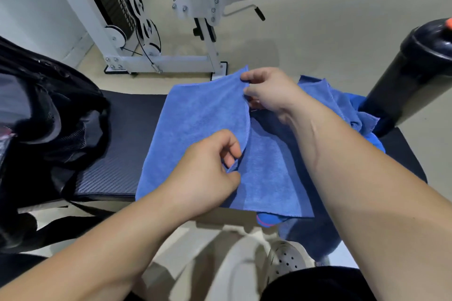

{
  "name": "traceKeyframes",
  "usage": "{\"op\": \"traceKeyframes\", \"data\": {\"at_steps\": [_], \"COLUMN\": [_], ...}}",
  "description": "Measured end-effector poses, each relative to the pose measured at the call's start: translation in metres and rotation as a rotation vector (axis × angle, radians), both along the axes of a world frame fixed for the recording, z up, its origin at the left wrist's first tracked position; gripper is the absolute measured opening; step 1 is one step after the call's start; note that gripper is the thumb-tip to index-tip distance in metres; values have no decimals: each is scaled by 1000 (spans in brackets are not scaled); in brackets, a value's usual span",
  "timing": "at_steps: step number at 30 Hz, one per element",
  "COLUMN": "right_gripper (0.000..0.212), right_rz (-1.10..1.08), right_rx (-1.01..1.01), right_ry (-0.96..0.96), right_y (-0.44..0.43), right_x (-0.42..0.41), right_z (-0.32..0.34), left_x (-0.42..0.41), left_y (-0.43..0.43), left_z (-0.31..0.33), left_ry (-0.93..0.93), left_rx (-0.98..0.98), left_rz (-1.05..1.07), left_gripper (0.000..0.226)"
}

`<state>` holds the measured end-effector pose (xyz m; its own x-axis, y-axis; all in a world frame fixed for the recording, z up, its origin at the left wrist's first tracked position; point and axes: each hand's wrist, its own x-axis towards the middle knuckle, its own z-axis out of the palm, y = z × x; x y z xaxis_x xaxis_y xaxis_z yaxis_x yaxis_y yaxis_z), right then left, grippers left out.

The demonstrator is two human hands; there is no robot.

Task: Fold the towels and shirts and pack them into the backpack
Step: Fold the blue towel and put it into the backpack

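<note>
Left hand point(208, 171), frame centre: pinches folded edge of blue towel point(200, 124), near end. Right hand point(271, 91), above it: pinches same edge, far end. Cloth spread on black bench point(117, 161); backpack point(49, 117) at frame left.

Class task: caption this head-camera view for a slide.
Left hand and right hand pinch a blue towel on the bench beside the backpack.

Two hands point(203, 166) point(269, 90), two blue towels point(195, 124) point(342, 102), one backpack point(49, 105), one bench point(122, 117)
</note>
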<state>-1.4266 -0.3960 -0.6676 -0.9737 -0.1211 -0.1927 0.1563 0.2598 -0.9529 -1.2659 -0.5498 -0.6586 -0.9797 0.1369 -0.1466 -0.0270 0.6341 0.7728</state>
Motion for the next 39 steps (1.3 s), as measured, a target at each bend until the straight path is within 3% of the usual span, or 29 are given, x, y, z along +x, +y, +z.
{"op": "traceKeyframes", "data": {"at_steps": [4,6,8,9,11,14,16,19,21,30,39], "right_gripper": [25,21,22,28,42,55,65,78,81,84,73], "right_rz": [-42,-14,35,50,57,144,302,489,523,565,542], "right_rx": [107,361,739,893,1019,1004,1027,1114,1177,1167,829], "right_ry": [61,115,167,193,282,444,423,301,264,300,394], "right_y": [17,25,29,29,21,-7,-31,-55,-59,-101,-146], "right_x": [-2,-1,3,6,15,34,47,59,60,52,47], "right_z": [7,2,-4,-5,-7,-4,-7,-29,-47,-57,-50], "left_x": [4,9,11,9,5,-4,-6,-2,3,7,8], "left_y": [18,27,30,28,15,-21,-46,-67,-73,-115,-157], "left_z": [-4,-16,-25,-26,-24,-18,-24,-40,-55,-64,-45], "left_ry": [19,-53,-71,-25,120,310,381,207,80,-13,-100], "left_rx": [72,103,107,85,2,-198,-397,-637,-718,-828,-833], "left_rz": [-52,-122,-176,-175,-107,42,79,-45,-134,-103,18], "left_gripper": [31,30,24,19,11,12,30,78,95,98,100]}}
